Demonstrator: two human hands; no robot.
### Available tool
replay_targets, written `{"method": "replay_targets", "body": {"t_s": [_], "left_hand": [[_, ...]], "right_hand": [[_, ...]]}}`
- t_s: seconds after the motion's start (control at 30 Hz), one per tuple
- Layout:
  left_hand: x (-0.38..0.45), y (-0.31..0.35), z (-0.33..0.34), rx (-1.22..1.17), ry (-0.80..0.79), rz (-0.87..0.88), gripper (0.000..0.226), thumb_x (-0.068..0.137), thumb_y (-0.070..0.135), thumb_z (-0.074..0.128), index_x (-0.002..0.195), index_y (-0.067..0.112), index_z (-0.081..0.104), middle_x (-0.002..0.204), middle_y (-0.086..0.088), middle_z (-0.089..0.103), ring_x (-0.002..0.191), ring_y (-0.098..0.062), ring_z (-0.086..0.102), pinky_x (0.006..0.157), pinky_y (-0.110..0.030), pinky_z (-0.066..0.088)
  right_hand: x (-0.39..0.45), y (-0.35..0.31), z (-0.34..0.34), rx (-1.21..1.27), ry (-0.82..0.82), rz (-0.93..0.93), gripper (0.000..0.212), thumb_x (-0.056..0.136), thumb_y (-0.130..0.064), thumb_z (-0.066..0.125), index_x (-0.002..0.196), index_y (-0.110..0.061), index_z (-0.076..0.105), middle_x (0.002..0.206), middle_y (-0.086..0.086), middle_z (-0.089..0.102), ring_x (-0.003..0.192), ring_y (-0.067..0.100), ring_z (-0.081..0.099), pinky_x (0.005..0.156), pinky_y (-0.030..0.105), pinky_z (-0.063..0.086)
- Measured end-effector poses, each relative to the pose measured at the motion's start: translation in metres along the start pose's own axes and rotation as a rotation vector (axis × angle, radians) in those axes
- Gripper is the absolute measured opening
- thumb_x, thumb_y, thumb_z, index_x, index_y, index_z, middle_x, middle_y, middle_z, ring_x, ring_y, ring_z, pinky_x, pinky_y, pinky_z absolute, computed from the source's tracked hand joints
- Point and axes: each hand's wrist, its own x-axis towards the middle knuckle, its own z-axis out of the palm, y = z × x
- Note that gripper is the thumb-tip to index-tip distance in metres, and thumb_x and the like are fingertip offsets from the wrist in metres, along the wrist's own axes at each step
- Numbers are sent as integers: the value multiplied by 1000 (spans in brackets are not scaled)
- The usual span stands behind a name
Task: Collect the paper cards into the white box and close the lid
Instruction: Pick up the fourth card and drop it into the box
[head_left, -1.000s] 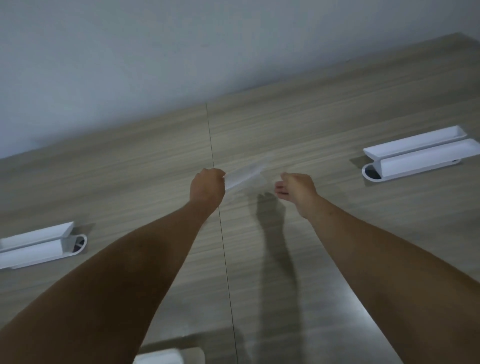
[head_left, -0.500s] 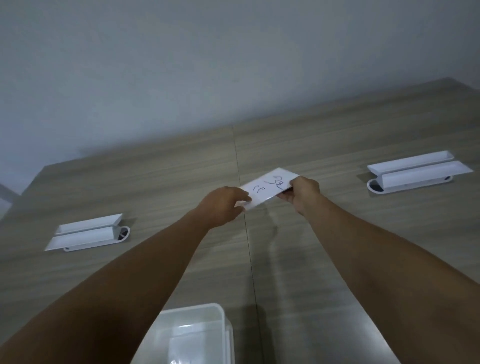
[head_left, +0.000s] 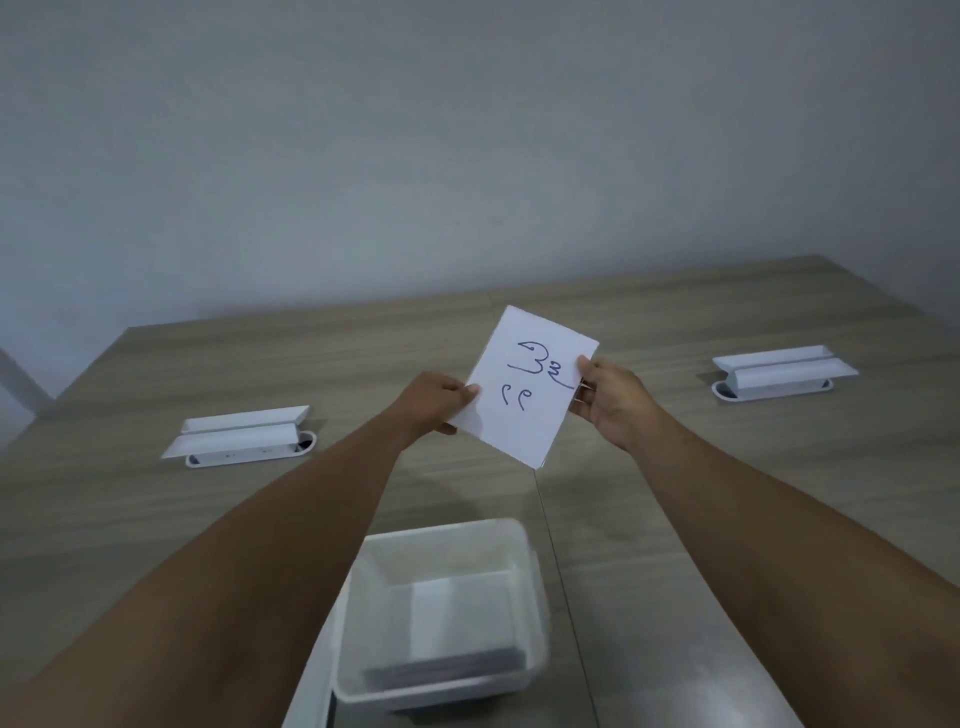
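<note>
Both arms reach forward; left hand (head_left: 435, 404) and right hand (head_left: 610, 404) pinch closed, facing each other.

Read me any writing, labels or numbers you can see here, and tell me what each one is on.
"3" with a smaller squiggle beside it, in blue pen: on the paper card held between the left hand and right hand.
Two small curled marks below it, same card: not legible as letters.
White box, white holders: no text visible.

card held up over open box
left hand (head_left: 434, 402) and right hand (head_left: 608, 402) pinch paper card (head_left: 530, 395) edges above white box (head_left: 441, 551) on table (head_left: 727, 467).
</note>
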Motion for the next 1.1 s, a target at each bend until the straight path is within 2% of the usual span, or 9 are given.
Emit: {"method": "replay_targets", "body": {"t_s": [0.13,0.27,0.47,0.57,0.63,0.7,0.8,0.93,1.1], "left_hand": [[-32,-18,-13,-70,-102,-49,43,91,36,63,106,-3,69,101,-16,68,87,-27,64,83,-41,58],[-52,-30,-24,-75,-127,-45,34,92,36,60,102,4,70,98,-12,67,86,-25,62,84,-41,56],[-71,-38,-35,-279,75,-58,39,94,33,59,119,4,64,111,-13,67,91,-23,64,81,-34,58],[-76,-40,-45,-173,92,-74,59,90,35,64,141,11,47,126,-13,63,111,-27,63,101,-43,50],[-77,-35,-52,-97,289,-47,84,85,38,69,152,17,24,146,-15,47,133,-29,47,112,-44,38],[-79,-27,-58,-79,462,54,94,81,36,74,154,19,18,154,-14,34,141,-26,38,115,-43,34],[-88,-21,-53,192,419,183,77,76,27,79,144,22,42,138,-7,54,124,-18,51,108,-34,41],[-109,-35,-23,480,140,135,40,73,9,81,111,12,72,100,-7,72,89,-15,64,81,-21,52],[-130,-79,2,587,51,39,21,76,7,77,96,6,78,98,-10,77,92,-21,69,84,-27,52]], "right_hand": [[-32,12,19,47,-48,-17,16,98,-24,50,99,-13,63,97,6,68,81,19,66,65,32,56],[-51,21,32,30,-105,-20,24,96,-30,53,109,-14,63,103,5,69,86,21,66,69,34,57],[-68,53,43,-175,-281,72,16,95,-16,55,107,-9,63,100,10,69,77,20,69,74,38,60],[-66,56,50,-263,-231,17,17,95,-8,55,106,1,64,106,20,65,87,29,64,69,35,60],[-65,55,50,-436,-230,-37,23,95,-7,55,112,5,65,107,20,67,88,29,64,70,35,60],[-69,55,46,-653,-265,-106,22,94,-6,55,109,3,68,99,16,68,83,25,64,72,34,60],[-73,59,34,-937,-352,-181,20,92,-7,57,104,-1,73,93,9,68,82,22,63,69,29,57],[-79,77,21,-1137,-428,-220,23,91,-12,61,109,-5,73,109,6,71,94,15,61,81,26,48],[-96,108,16,-1276,-536,-252,23,91,-15,62,107,-4,74,117,7,72,108,20,64,90,28,48]]}}
